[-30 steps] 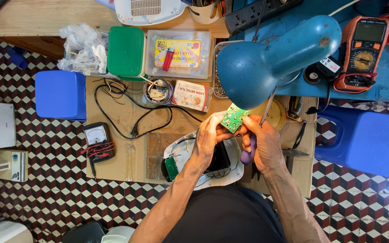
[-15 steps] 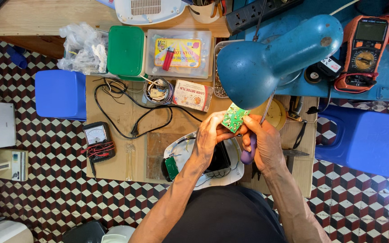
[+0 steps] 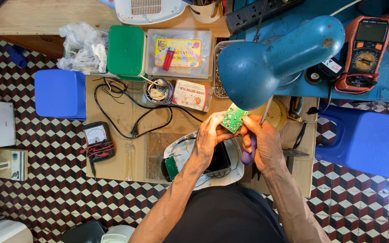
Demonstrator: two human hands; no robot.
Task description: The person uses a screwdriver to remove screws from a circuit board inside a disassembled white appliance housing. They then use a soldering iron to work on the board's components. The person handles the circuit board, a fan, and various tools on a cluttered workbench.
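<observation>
Though seen only from the head camera, plain enough: left hand (image 3: 210, 135) pinching a small green circuit board (image 3: 234, 118) at its lower edge, tilted up under the blue lamp (image 3: 266, 63), likely to catch the light. Right hand (image 3: 262, 141) wrapped around a purple-handled tool (image 3: 248, 155), its thin shaft (image 3: 265, 110) rising just beside the board's right edge, probably to work on it; whether touching, cannot tell. Below both hands, an opened white casing (image 3: 181, 150) on the desk (image 3: 118, 117), a second green board at its left rim.

Round about: black cable (image 3: 136, 114) looped across the cardboard, analog meter (image 3: 96, 137) at the left edge, orange multimeter (image 3: 365, 49) well apart on the blue top, green box (image 3: 126, 50), clear parts case (image 3: 178, 53), small carton (image 3: 192, 95), blue stools (image 3: 59, 93) either side. Lamp shade hanging close over the board, hiding the desk behind it and crowding the space above the hands.
</observation>
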